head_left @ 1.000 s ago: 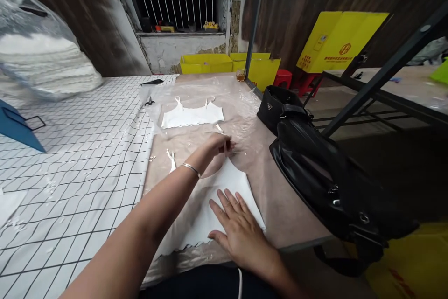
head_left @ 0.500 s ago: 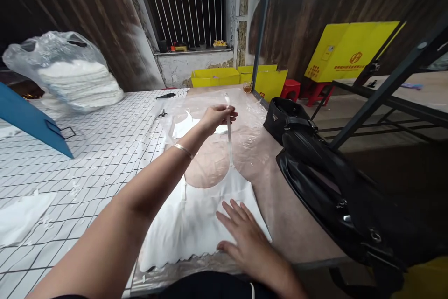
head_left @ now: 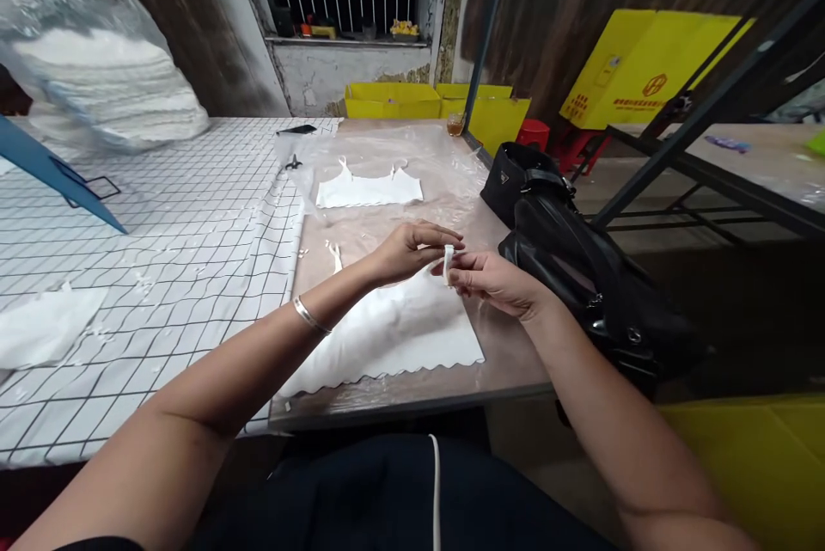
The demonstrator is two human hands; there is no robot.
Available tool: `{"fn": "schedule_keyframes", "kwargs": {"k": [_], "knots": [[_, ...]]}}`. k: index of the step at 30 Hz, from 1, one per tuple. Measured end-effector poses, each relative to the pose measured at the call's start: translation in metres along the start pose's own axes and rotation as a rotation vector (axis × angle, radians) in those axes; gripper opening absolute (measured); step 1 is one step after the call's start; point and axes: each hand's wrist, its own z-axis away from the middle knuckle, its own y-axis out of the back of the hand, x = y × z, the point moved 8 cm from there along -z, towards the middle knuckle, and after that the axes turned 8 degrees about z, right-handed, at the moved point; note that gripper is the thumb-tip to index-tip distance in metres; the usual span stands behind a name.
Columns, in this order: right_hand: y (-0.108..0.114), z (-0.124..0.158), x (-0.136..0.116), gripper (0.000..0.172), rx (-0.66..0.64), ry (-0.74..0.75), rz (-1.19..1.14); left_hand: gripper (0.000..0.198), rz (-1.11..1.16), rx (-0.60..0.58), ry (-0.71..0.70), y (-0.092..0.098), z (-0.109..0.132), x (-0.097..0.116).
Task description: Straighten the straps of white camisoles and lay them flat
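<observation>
A white camisole lies on the plastic-covered table, its scalloped hem toward me. Just above its right top edge, my right hand pinches a narrow white shoulder strap that looks folded short. From the other side, my left hand meets the same strap, fingers fairly straight and thumb side against it; the exact contact is partly hidden. The garment's other strap lies loose near my left wrist. Farther back rests a second white strapped top, laid flat.
Black scissors and a dark flat object lie at the back left. Black bags line the right edge. A glass cup stands at the far corner. Left are a blue board and a bagged white stack.
My left hand has come back toward me with the strap, which was stretched out long. My right hand has lifted off the camisole and joined it at the strap.
</observation>
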Motion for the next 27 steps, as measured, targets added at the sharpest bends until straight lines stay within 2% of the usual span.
{"fn": "schedule_keyframes", "kwargs": {"k": [5, 7, 9, 11, 13, 15, 21, 22, 23, 25, 26, 27], "knots": [[-0.017, -0.008, 0.010, 0.048, -0.003, -0.108, -0.101, 0.023, 0.069, 0.063, 0.212, 0.006, 0.011, -0.021], [-0.018, -0.012, 0.012, 0.049, 0.034, -0.146, -0.138, 0.024, -0.056, 0.142, 0.357, 0.014, 0.023, -0.030], [-0.012, -0.016, 0.014, 0.051, 0.109, -0.157, -0.147, 0.024, -0.256, 0.187, 0.566, 0.019, 0.045, -0.040], [-0.002, -0.020, 0.017, 0.053, 0.201, -0.144, -0.117, 0.025, -0.423, 0.086, 0.766, 0.012, 0.070, -0.048], [0.007, -0.025, 0.021, 0.052, 0.273, -0.103, -0.037, 0.029, -0.508, -0.073, 0.871, -0.004, 0.092, -0.054], [0.009, -0.031, 0.024, 0.049, 0.304, -0.048, 0.080, 0.032, -0.531, -0.130, 0.901, -0.017, 0.105, -0.058], [0.001, -0.044, 0.042, 0.041, 0.276, -0.003, 0.242, 0.021, -0.335, -0.013, 0.954, -0.024, 0.113, -0.065], [0.007, -0.045, 0.041, 0.040, 0.333, 0.031, 0.259, 0.020, -0.298, 0.007, 0.955, -0.023, 0.113, -0.065], [0.018, -0.043, 0.038, 0.038, 0.447, 0.076, 0.287, 0.019, -0.267, 0.025, 0.954, -0.023, 0.113, -0.064], [0.042, -0.033, 0.030, 0.033, 0.740, 0.159, 0.375, 0.017, -0.226, 0.054, 0.935, -0.022, 0.114, -0.064], [0.049, -0.029, 0.028, 0.032, 0.820, 0.172, 0.410, 0.016, -0.213, 0.067, 0.923, -0.022, 0.114, -0.063], [0.049, -0.030, 0.029, 0.031, 0.812, 0.162, 0.431, 0.016, -0.202, 0.081, 0.915, -0.021, 0.114, -0.064]]}}
